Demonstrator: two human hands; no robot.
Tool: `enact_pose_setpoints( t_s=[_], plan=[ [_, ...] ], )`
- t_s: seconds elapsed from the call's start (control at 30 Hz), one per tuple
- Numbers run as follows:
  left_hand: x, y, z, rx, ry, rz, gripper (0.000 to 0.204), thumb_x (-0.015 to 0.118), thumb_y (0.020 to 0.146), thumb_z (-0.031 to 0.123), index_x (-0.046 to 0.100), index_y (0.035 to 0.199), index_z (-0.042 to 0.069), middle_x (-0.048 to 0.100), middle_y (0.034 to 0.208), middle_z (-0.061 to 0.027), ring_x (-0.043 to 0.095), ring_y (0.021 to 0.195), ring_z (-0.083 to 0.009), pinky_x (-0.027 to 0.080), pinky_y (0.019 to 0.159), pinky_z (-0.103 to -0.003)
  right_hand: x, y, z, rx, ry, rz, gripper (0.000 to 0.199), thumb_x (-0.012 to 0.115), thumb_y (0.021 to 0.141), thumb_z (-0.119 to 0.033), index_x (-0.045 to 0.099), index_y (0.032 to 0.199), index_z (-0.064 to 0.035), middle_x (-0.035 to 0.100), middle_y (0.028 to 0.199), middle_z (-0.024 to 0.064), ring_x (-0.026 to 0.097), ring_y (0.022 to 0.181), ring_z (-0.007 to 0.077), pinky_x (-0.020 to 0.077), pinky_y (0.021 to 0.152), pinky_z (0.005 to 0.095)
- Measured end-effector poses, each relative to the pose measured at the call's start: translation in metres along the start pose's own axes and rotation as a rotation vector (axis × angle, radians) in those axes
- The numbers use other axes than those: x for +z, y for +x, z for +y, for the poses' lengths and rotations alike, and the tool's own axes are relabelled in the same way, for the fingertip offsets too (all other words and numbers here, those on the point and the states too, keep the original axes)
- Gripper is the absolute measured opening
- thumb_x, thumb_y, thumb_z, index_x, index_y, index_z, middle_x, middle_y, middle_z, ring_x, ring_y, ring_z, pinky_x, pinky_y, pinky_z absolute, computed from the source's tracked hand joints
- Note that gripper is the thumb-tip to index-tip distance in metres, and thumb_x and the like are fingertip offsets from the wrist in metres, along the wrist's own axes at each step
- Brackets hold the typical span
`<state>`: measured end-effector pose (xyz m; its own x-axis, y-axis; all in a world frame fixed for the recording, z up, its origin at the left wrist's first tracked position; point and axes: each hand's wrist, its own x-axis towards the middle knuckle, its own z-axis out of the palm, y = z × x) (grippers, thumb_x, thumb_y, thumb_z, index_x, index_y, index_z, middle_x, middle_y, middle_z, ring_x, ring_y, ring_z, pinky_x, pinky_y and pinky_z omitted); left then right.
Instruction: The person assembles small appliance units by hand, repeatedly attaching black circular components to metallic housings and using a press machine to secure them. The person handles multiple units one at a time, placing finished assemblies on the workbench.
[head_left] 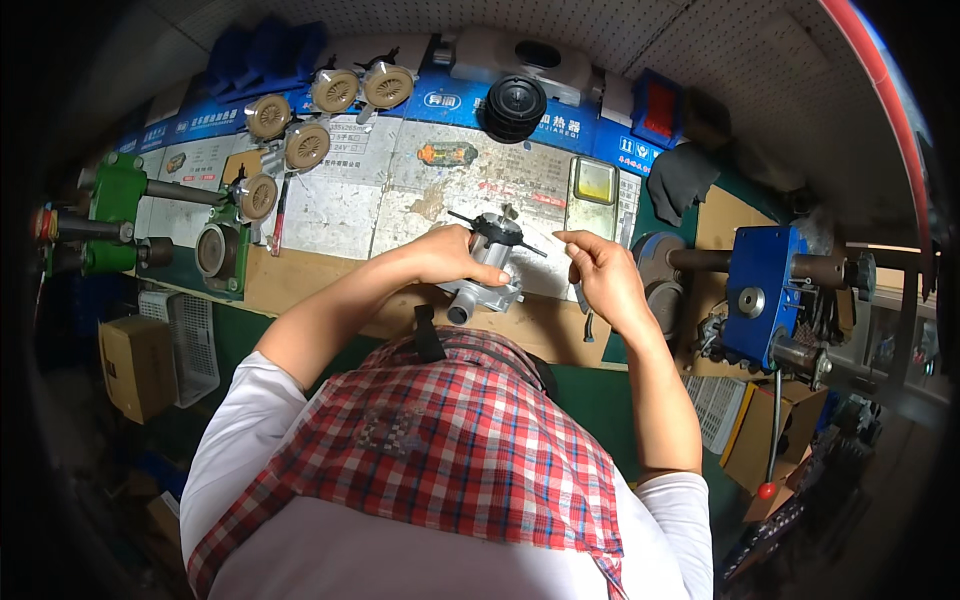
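A silver metal motor-like part stands at the bench's front edge, with a short pipe stub toward me. Around its upper end sits a black collar with two thin black arms sticking out to the sides. My left hand is wrapped round the metal body, thumb across its near side. To the right of the part, my right hand is closed in a pinch, thumb against forefinger. Whatever lies between those fingertips is too small to make out. A small dark tool hangs or lies just below the right hand.
Several tan fan-wheel parts stand at the back left. Green and blue presses flank me. Behind the part are a stack of black rings and a tray of yellow stuff. A red-handled tool lies left.
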<state>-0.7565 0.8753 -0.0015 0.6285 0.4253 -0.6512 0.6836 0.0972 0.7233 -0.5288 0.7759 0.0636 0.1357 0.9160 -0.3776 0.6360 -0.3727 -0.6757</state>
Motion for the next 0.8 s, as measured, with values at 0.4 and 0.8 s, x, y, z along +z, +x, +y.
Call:
enact_pose_setpoints(
  t_s=[0.4, 0.8],
  plan=[
    [-0.012, 0.030, -0.060, -0.059, -0.352, -0.080, 0.043, 0.075, 0.079, 0.033, 0.063, 0.108, 0.003, 0.066, 0.095, -0.0051, 0.060, 0.084, -0.0142, 0.046, 0.075, -0.030, 0.045, 0.107, 0.126, 0.184, -0.019, 0.539, 0.031, 0.051, 0.099, -0.028, 0.062, 0.113, -0.0026, 0.065, 0.079, 0.0188, 0.063, 0.073, 0.0341, 0.0476, 0.069, 0.0418],
    [-0.032, -0.031, -0.141, -0.296, -1.138, 0.181, 0.046, 0.073, 0.087, 0.033, 0.060, 0.120, 0.004, 0.065, 0.102, -0.0014, 0.061, 0.087, -0.0119, 0.050, 0.075, -0.026, 0.092, 0.201, 0.081, -0.177, -0.439, 0.887, 0.048, 0.071, 0.081, -0.017, 0.054, 0.124, -0.0061, 0.051, 0.128, 0.0204, 0.045, 0.120, 0.0371, 0.0343, 0.100, 0.0482]
  ],
)
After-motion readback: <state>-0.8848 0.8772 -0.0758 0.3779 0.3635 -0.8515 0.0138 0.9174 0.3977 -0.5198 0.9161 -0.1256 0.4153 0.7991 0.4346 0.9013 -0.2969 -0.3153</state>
